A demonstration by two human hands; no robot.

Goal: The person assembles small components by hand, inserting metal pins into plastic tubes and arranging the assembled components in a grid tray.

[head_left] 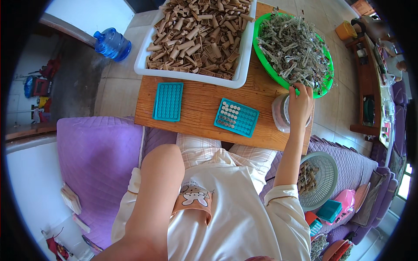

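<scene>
My right hand [300, 101] is at the near edge of a bright green basin [260, 48], above a translucent round container [279, 114]. Its fingers are bent together over grey-green, see-through crinkled strands [291, 48] heaped in the basin; what they pinch is hidden. A teal tray [246, 124] with rows of round hollows lies left of that hand, some hollows filled with white and grey-brown discs [230, 108]. Further left is another teal tray [168, 101], with no discs visible. My left arm [154, 195] is bent, elbow forward, its hand out of sight.
A white bin [143, 65] full of brown tube-like pieces [200, 39] stands on the far side of the wooden table [196, 102]. A grey-green colander [328, 174] with brown pieces sits at right on the purple sofa. A blue water bottle [112, 44] is on the floor.
</scene>
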